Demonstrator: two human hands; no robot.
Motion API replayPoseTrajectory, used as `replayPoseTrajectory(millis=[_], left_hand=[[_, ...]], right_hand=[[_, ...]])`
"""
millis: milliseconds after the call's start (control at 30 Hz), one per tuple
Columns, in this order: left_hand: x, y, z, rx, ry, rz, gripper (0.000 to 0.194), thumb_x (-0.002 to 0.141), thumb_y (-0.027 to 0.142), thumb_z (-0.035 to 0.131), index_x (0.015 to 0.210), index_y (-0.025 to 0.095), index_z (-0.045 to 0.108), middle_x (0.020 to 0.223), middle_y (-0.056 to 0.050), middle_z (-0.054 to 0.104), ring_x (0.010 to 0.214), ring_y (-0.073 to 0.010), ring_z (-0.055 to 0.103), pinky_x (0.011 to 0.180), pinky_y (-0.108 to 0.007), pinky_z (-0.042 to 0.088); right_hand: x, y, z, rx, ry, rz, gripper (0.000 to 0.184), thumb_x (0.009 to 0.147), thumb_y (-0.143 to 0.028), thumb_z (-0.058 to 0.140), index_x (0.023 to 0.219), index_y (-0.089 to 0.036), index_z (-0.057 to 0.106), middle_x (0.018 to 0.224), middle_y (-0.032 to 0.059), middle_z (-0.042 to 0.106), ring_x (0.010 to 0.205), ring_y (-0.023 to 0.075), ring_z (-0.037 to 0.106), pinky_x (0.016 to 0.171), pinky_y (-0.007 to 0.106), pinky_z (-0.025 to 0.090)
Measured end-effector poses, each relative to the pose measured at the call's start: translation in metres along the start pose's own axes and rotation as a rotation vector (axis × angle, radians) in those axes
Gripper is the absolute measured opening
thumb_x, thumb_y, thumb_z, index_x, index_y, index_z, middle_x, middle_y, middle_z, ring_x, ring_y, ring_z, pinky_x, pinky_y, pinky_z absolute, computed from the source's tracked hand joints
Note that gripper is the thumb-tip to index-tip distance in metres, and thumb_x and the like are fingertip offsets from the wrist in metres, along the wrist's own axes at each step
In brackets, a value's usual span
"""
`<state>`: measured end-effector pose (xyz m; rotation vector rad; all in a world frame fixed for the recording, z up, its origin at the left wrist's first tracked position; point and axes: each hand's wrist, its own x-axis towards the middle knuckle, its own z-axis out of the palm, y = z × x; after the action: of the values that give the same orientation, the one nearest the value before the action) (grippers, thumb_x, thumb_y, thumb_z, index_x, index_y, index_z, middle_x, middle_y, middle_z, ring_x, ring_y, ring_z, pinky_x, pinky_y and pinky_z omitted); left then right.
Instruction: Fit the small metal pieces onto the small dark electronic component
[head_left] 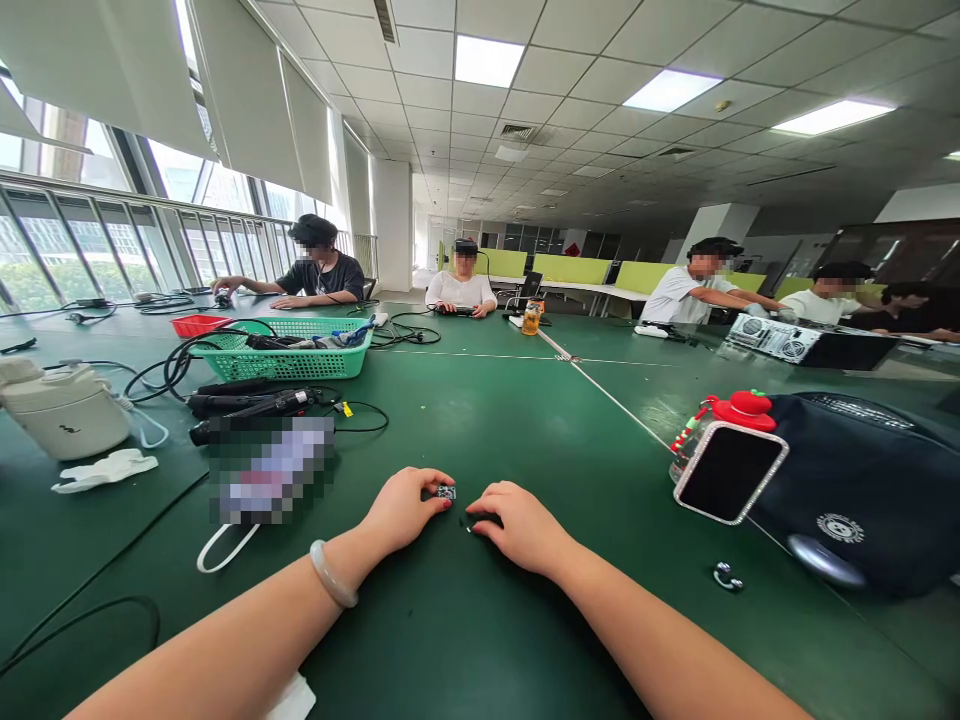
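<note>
My left hand [409, 507] is closed, pinching a small circuit board [446, 492] between thumb and fingers just above or on the green table [495, 620]. To its right, my right hand [517, 522] curls round a small black piece [486, 518], whose exact kind I cannot make out. A little white bit shows by the thumb tip. A narrow gap of table separates the two hands. The fingers partly cover both held things.
At left lie a blurred-out phone-like item [274, 475], black cable bundles [255, 408], a green basket [285, 365] and a white jug [64, 415]. At right stand a phone [731, 470], a dark bag [870, 480] and earbuds [727, 577]. Several people sit further back.
</note>
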<state>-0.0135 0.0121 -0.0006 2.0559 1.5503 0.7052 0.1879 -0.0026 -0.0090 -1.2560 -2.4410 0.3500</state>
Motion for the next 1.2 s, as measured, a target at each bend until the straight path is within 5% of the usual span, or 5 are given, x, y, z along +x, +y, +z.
replayPoseTrajectory(millis=[500, 667, 1200], left_hand=[[0.000, -0.002, 0.001, -0.007, 0.001, 0.033, 0.028, 0.070, 0.033, 0.057, 0.096, 0.028, 0.067, 0.092, -0.001, 0.065, 0.085, -0.0182, 0.059, 0.079, -0.028, 0.043], [-0.001, 0.000, 0.000, 0.021, -0.002, 0.008, 0.028, 0.069, 0.032, 0.058, 0.096, 0.028, 0.066, 0.089, -0.001, 0.064, 0.087, -0.0191, 0.058, 0.078, -0.028, 0.043], [0.000, 0.003, 0.000, -0.012, -0.020, 0.027, 0.027, 0.069, 0.029, 0.058, 0.094, 0.025, 0.067, 0.092, -0.002, 0.066, 0.086, -0.0196, 0.060, 0.078, -0.029, 0.045]], right_hand=[[-0.002, -0.007, 0.001, 0.027, -0.024, -0.059, 0.021, 0.082, -0.016, 0.048, 0.086, -0.023, 0.068, 0.082, 0.0011, 0.063, 0.084, 0.0135, 0.056, 0.078, 0.024, 0.043], [-0.001, -0.001, -0.005, 0.002, 0.000, 0.029, 0.021, 0.081, -0.016, 0.048, 0.087, -0.023, 0.068, 0.085, 0.0017, 0.063, 0.085, 0.0143, 0.055, 0.076, 0.025, 0.042], [0.008, -0.018, 0.009, -0.083, 0.046, -0.007, 0.011, 0.081, -0.027, 0.056, 0.083, -0.023, 0.066, 0.083, 0.0023, 0.062, 0.083, 0.0165, 0.054, 0.074, 0.027, 0.042]])
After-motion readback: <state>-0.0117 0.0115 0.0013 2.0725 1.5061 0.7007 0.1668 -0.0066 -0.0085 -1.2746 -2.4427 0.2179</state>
